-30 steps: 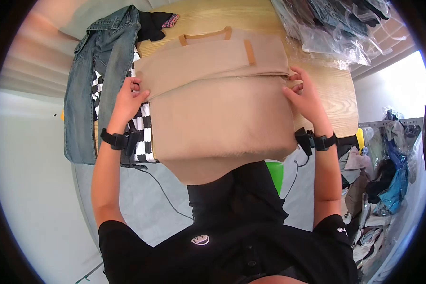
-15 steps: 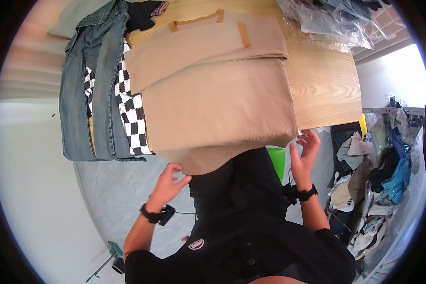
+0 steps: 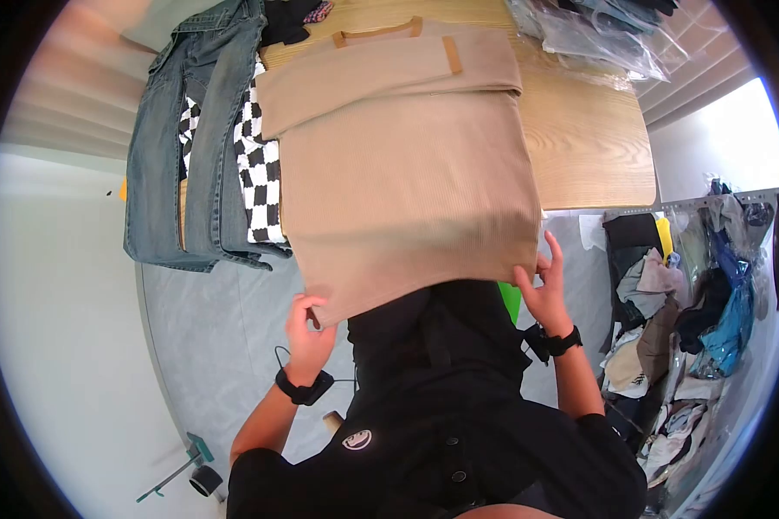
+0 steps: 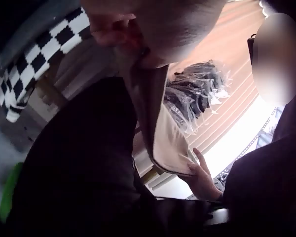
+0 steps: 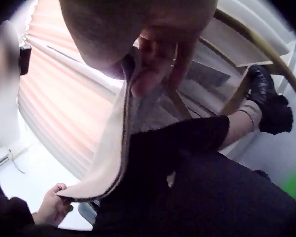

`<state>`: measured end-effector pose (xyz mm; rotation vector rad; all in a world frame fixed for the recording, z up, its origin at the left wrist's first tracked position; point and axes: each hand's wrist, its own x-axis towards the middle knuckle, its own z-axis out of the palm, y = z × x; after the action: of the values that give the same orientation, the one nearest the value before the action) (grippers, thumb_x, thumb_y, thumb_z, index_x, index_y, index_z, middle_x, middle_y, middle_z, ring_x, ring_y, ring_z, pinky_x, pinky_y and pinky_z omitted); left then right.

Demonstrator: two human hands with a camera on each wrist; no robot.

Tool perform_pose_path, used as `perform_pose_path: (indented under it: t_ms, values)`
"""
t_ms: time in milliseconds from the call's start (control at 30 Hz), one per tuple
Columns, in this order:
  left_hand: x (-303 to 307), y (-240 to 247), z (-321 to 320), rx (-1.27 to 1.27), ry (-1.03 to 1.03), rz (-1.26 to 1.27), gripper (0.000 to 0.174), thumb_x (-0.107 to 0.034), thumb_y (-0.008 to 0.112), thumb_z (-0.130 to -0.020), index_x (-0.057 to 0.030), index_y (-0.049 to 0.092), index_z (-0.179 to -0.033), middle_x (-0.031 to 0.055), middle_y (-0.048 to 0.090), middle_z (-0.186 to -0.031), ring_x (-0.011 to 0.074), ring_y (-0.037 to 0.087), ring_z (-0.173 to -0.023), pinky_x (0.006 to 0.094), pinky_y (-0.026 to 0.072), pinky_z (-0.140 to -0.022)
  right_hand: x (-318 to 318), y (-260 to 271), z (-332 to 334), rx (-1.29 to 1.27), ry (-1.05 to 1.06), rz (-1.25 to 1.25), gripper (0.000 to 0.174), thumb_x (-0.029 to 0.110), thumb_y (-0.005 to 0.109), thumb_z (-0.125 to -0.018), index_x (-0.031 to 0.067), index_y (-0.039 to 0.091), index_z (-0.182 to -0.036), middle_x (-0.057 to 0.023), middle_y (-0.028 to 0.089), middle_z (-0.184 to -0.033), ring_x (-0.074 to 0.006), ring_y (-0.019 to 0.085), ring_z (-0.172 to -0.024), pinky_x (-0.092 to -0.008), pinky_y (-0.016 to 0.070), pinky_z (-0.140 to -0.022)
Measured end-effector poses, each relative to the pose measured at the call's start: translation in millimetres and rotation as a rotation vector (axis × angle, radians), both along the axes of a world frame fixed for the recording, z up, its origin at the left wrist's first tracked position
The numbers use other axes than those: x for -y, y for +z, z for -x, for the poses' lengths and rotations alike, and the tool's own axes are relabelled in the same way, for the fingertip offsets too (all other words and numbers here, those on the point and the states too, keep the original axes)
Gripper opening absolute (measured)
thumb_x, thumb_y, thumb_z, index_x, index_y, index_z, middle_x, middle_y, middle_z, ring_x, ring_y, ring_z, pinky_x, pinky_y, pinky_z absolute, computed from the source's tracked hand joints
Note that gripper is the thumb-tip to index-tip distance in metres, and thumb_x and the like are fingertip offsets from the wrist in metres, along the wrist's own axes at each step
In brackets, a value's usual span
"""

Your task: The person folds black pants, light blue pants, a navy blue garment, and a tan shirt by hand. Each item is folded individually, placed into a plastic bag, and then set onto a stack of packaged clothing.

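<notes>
A tan ribbed sweater (image 3: pixel 407 182) lies on the wooden table with its sleeves folded across the chest, and its lower part hangs past the near edge. At the hem's left corner my left hand (image 3: pixel 312 342) pinches the fabric between thumb and fingers. My right hand (image 3: pixel 544 292) pinches the right corner of the same hem. In the right wrist view the hem (image 5: pixel 116 163) stretches in a curve between the two hands, in front of the dark trousers. The left wrist view shows the sweater's edge (image 4: pixel 175 155) running from the near hand to the other one.
Blue jeans (image 3: pixel 208 164) and a black-and-white checkered garment (image 3: pixel 258 177) lie left of the sweater. Plastic-bagged clothes (image 3: pixel 593 35) sit at the table's (image 3: pixel 589 147) back right. More clothes hang on a rack (image 3: pixel 710 294) at the right. A green object (image 3: pixel 511 301) stands below.
Both hands have come from the sweater's sides down to its hem and now pinch its two corners. The hem, loosely bunched before, is drawn out flatter toward the body.
</notes>
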<state>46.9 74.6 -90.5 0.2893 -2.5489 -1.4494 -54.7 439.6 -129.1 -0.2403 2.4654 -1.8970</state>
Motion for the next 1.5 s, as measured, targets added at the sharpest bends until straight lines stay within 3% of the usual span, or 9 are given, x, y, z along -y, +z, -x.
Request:
perform_pose_path:
  t_ms: [133,233,367,533,733,900,1233,1367,1500]
  values:
    - [14.8,27.1,-1.3,-0.13,0.022,0.021,0.029,0.005,0.059,-0.077,-0.0058,0.053,-0.103,0.0032,0.051,-0.087,0.0105,0.05,-0.07,0.0229,0.0416,-0.061,-24.3,27.5,-4.3,0.068,0.018,0.096,0.024,-0.001,0.053,-0.085,-0.0005,0.057,-0.109,-0.0022,0.058,-0.098,-0.0088,0.056,-0.088,-0.0234,0.0451,-0.075]
    - [24.7,62.1,-1.2,-0.04,0.002,-0.122,0.028,0.006,0.056,-0.078,-0.0048,0.054,-0.104,0.0025,0.052,-0.091,0.012,0.053,-0.078,0.0234,0.0427,-0.07,-28.4,61.1,-2.7,0.173,0.126,0.414,0.029,-0.004,0.051,-0.083,-0.0008,0.055,-0.111,-0.0024,0.058,-0.099,-0.0092,0.056,-0.088,-0.023,0.0451,-0.078]
    - [22.0,104.3,2.3,-0.075,-0.141,-0.34,0.04,0.01,0.058,-0.071,-0.0051,0.052,-0.108,0.0037,0.05,-0.1,0.0145,0.05,-0.096,0.0268,0.0393,-0.085,-23.4,103.8,-7.5,0.114,0.082,0.413,0.032,-0.012,0.052,-0.078,-0.0006,0.055,-0.108,-0.0046,0.06,-0.105,-0.0107,0.057,-0.096,-0.0228,0.0448,-0.082]
    - [34.6,116.9,-12.4,-0.278,-0.124,-0.18,0.04,0.01,0.065,-0.067,-0.0069,0.053,-0.101,0.0046,0.051,-0.095,0.0161,0.05,-0.089,0.0292,0.0406,-0.079,-37.6,116.0,-13.8,-0.19,-0.077,0.24,0.023,0.004,0.07,-0.078,-0.001,0.058,-0.096,-0.0084,0.064,-0.098,-0.0123,0.059,-0.091,-0.0247,0.0457,-0.08]
    - [44.2,163.4,2.3,-0.509,-0.219,0.169,0.016,-0.009,0.071,-0.072,-0.0024,0.057,-0.069,0.0039,0.049,-0.068,0.0205,0.05,-0.068,0.0306,0.0389,-0.059,-53.8,152.3,10.8,-0.466,-0.183,0.085,0.017,0.016,0.069,-0.079,-0.0001,0.064,-0.082,-0.0072,0.064,-0.076,-0.0104,0.059,-0.071,-0.0212,0.0441,-0.065]
    - [60.4,193.7,103.2,-0.305,-0.161,0.216,0.019,-0.016,0.068,-0.08,0.0014,0.06,-0.079,0.0002,0.051,-0.073,0.0098,0.046,-0.069,0.0225,0.0368,-0.061,-17.3,212.8,108.8,-0.327,-0.134,-0.182,0.02,0.019,0.065,-0.084,-0.0002,0.065,-0.078,0.0036,0.051,-0.059,-0.0035,0.043,-0.055,-0.02,0.0326,-0.049]
    - [107.9,63.6,288.5,0.256,-0.035,-0.157,0.028,-0.03,0.073,-0.079,-0.0029,0.067,-0.081,-0.0032,0.056,-0.065,0.0048,0.047,-0.054,0.0205,0.0369,-0.049,23.9,61.7,330.2,-0.065,0.062,-0.421,0.025,0.024,0.065,-0.078,-0.0008,0.067,-0.083,-0.008,0.066,-0.07,-0.0162,0.061,-0.065,-0.0299,0.0481,-0.064]
    - [108.4,59.1,291.6,0.261,-0.01,-0.05,0.027,-0.029,0.074,-0.078,-0.0032,0.065,-0.077,-0.0024,0.057,-0.064,0.0052,0.047,-0.054,0.0201,0.0374,-0.049,21.6,74.5,307.6,0.06,0.022,-0.489,0.027,0.025,0.068,-0.075,0.0004,0.068,-0.087,-0.0126,0.068,-0.078,-0.0198,0.065,-0.073,-0.0306,0.0503,-0.07]
    - [107.7,56.8,288.5,0.197,-0.032,-0.088,0.038,-0.029,0.076,-0.077,-0.0007,0.061,-0.098,0.0012,0.063,-0.077,0.0058,0.052,-0.061,0.0194,0.0404,-0.053,1.4,103.5,258.0,-0.166,-0.065,-0.426,0.033,0.022,0.068,-0.077,-0.0016,0.062,-0.099,-0.009,0.062,-0.078,-0.0151,0.058,-0.071,-0.0283,0.047,-0.066]
